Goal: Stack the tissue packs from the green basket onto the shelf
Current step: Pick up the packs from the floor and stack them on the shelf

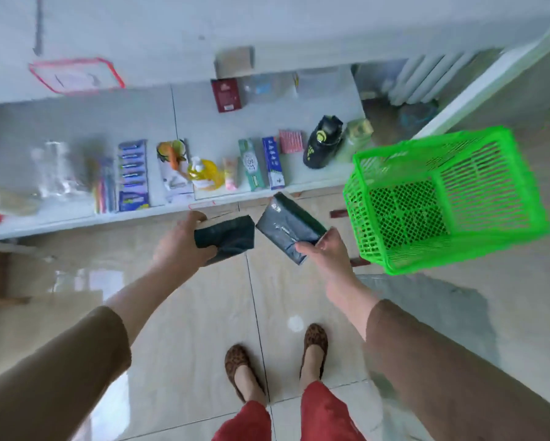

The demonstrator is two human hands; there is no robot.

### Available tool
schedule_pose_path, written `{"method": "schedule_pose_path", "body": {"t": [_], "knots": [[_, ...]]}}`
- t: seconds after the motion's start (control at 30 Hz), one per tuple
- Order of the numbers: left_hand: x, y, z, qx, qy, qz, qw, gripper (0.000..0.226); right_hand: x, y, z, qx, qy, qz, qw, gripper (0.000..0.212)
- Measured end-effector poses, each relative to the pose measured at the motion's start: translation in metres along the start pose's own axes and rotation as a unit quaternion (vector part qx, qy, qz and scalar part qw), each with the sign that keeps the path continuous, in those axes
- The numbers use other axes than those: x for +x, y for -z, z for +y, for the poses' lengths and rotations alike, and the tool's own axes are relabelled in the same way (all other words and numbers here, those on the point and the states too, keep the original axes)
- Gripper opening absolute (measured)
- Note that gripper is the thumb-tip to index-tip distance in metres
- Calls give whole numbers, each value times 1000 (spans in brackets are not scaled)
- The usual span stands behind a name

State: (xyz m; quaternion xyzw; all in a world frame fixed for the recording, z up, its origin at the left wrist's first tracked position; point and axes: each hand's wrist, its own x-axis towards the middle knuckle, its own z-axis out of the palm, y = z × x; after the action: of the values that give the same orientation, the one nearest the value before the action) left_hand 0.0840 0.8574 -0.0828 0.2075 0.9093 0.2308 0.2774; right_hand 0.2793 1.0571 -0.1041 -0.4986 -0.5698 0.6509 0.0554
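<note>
Beside the bright green lattice basket [442, 198], two dark teal-black tissue packs [232, 235] show glossy wrap, the shelf [76, 122] beyond it is pale white with a yellow bottle [203, 173] and a maroon box [226, 94], and below it leopard-print shoes [315, 340] meet red trousers [327, 415].

no lettering reads clearly: the boxed tubes [262, 163] at twelve o'clock on the shelf [76, 122] carry only blurred print.

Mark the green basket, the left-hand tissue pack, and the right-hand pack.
green basket [375, 154]: head view, near-left rim.
left-hand tissue pack [232, 235]: head view, dark face centre.
right-hand pack [288, 226]: head view, wrapper middle.
</note>
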Motion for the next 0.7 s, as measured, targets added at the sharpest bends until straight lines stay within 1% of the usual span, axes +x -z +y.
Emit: {"method": "schedule_pose_path", "body": {"t": [0.03,0.1,0.13,0.2,0.3,0.37,0.43,0.47,0.6,0.7], "knots": [[-15,35,17,3,-7,16,1000,52,-15,0,-34,9,32,-8,999,56],[-38,97,48,21,-35,55,998,45,-43,0,-98,33,94,-35,994,41],[-46,126,61,26,-54,77,995,44,-57,0,-131,37,118,-51,991,38],[-51,172,82,28,-105,119,987,44,-77,1,-185,31,160,-72,984,40],[-44,227,108,42,-165,168,971,42,-79,-2,-249,11,219,-72,973,49],[-31,256,128,58,-187,187,963,39,-68,-6,-286,26,235,-57,970,54],[-9,279,146,71,-206,198,956,42,-52,-11,-318,31,255,-50,965,61],[4,290,155,84,-214,202,952,43,-41,-13,-332,30,261,-50,963,61],[69,320,187,129,-223,202,945,44,13,-19,-375,8,284,-28,958,47],[121,332,209,174,-227,202,937,42,59,-21,-397,4,277,-15,961,43]]}}
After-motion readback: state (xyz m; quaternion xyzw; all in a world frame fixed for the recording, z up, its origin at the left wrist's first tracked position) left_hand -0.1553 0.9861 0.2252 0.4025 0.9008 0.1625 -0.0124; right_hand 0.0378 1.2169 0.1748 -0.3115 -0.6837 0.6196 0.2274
